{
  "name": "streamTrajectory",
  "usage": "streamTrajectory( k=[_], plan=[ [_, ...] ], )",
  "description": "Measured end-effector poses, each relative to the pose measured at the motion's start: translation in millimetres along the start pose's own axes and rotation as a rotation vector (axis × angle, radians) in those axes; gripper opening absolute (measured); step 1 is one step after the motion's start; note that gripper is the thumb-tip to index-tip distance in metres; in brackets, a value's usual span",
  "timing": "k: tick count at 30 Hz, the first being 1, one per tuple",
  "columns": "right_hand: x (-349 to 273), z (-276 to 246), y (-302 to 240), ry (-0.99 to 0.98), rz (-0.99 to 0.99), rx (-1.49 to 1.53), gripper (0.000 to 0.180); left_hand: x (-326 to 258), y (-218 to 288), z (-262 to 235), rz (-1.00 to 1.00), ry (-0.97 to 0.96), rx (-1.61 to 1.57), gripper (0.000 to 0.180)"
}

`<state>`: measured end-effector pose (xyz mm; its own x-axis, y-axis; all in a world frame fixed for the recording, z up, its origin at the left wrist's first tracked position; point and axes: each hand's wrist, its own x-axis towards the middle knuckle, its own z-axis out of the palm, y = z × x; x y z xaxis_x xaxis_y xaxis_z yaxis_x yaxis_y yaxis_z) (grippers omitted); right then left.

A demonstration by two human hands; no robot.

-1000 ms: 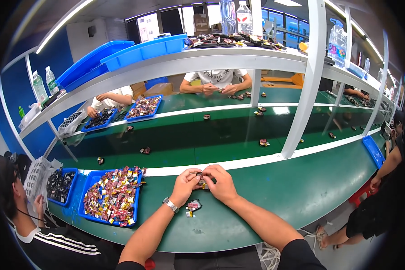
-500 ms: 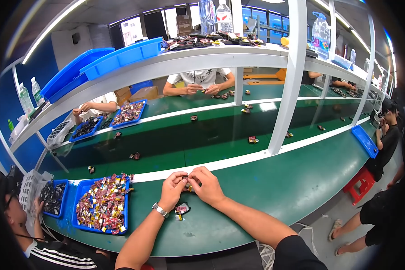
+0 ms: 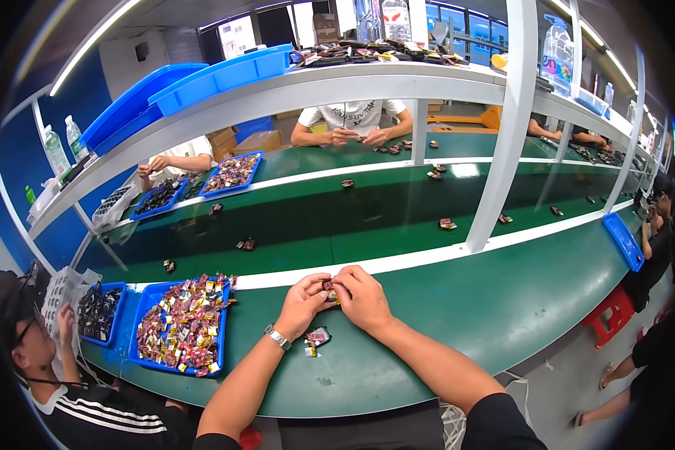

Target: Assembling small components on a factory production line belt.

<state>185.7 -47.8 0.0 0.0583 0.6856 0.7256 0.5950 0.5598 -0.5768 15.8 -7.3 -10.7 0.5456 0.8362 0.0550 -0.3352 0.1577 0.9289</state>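
The left hand point(image 3: 301, 306) and right hand point(image 3: 364, 298) pinch a small electronic assembly point(image 3: 332, 295) in their fingers point(image 3: 346, 278); toward six o'clock, a second assembly point(image 3: 318, 337) lies on the worktop point(image 3: 442, 322).

upper-left co-worker's hand point(image 3: 144, 171): raised off black-parts tray point(image 3: 161, 206) | bystander's legs point(image 3: 611, 406): farther right | red stool point(image 3: 613, 313): uncovered

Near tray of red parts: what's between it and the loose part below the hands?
In the head view, the left wrist and silver watch, over green tabletop.
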Motion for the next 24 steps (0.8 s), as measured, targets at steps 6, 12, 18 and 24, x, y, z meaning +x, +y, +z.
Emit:
streamTrajectory(
  k=[6, 12, 18, 24],
  plan=[
    [-3.1, -0.7, -8.1, -0.048, -0.055, -0.110, 0.015, 0.6, -0.1, -2.6, -0.020, 0.005, -0.014, 0.035],
    [-2.6, 1.9, -8.1, -0.068, -0.220, -0.306, 0.017, 1.4, -3.6, -5.1, -0.027, 0.003, 0.012, 0.035],
    [-3.2, 2.3, 0.1, -0.058, -0.263, -0.303, 0.015, 1.8, -3.1, -1.5, -0.034, 0.019, 0.033, 0.032],
    [-6.3, 8.8, 1.2, -0.038, -0.253, -0.277, 0.021, 1.7, -4.5, -1.2, -0.005, 0.041, 0.024, 0.033]
  ],
)
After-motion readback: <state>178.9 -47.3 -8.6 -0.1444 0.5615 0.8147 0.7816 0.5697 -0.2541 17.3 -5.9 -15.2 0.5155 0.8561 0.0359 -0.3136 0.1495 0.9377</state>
